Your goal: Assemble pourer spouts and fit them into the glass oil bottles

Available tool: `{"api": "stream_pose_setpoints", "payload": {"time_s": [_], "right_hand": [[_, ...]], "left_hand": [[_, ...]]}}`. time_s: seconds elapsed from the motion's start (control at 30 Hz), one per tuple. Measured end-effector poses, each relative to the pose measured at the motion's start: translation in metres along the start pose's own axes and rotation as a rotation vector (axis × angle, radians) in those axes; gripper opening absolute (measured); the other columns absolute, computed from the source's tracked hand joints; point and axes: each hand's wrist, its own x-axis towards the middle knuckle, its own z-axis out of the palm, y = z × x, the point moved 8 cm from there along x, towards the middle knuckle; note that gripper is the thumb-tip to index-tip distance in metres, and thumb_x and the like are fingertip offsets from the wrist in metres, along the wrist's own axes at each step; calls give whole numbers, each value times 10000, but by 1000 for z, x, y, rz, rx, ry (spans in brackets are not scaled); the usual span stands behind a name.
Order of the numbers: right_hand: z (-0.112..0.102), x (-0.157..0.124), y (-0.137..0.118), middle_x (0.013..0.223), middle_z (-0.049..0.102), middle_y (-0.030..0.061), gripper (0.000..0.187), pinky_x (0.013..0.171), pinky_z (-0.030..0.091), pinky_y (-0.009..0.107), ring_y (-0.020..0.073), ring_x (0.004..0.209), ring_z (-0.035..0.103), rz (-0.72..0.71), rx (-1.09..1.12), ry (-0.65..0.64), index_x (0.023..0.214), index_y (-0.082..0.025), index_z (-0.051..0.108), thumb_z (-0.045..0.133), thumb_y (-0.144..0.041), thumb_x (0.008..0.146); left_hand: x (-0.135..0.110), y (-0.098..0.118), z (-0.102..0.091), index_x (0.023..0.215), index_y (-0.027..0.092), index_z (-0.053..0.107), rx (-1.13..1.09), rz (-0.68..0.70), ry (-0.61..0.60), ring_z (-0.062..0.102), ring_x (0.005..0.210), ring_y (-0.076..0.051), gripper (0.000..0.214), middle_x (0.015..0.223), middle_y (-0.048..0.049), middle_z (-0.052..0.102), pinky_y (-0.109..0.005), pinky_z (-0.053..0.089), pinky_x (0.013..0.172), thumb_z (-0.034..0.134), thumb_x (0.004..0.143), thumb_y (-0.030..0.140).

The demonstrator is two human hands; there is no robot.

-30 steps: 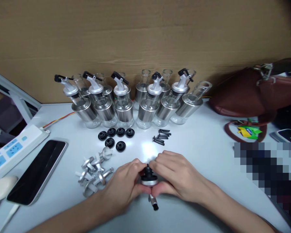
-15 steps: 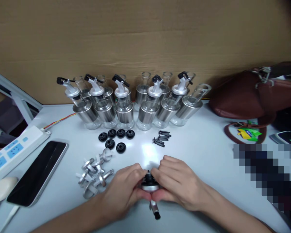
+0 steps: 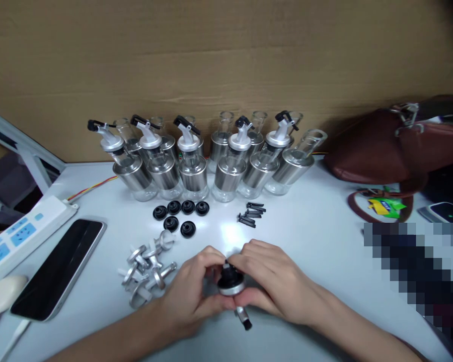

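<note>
Between my two hands, near the table's front, is a bottle pourer turned upside down, its black stopper up and its silver spout with a black tip pointing down toward me. My left hand grips its left side, thumb under the silver rim and fingers at the stopper. My right hand holds the right side the same way. Loose silver pourer spouts lie in a heap left of my left hand. Several black stoppers sit beyond them. A small group of black flip levers lies beyond my right hand.
Glass bottles with steel bands stand in rows at the back, several topped with pourers. On the left are a phone, a power strip and a round white charger. A brown bag rests at the right, its strap on the table.
The pourer has tilted and shifted slightly left in my hands, so more of its stopper shows. My fingers have moved a little around it.
</note>
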Motion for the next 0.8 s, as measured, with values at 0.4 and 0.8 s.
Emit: {"api": "stream_pose_setpoints", "payload": {"time_s": [0.4,0.8], "right_hand": [[-11,-4,1,1021,659,117,200,763,532,312,191,941,614,-39,41,93,1117,-136,557,513,-126,922],[-14,-4,1,1027,699,130,195,719,559,295,178,904,672,-60,-5,84,1018,-158,572,483,-69,868]], "left_hand": [[-7,-5,-4,1289,270,365,-73,-47,85,431,1175,-195,342,1215,-76,429,-307,375,1000,482,969,249],[-7,-13,-1,1290,304,428,36,-182,19,606,934,-179,341,1067,-36,622,-298,517,830,517,962,276]]}}
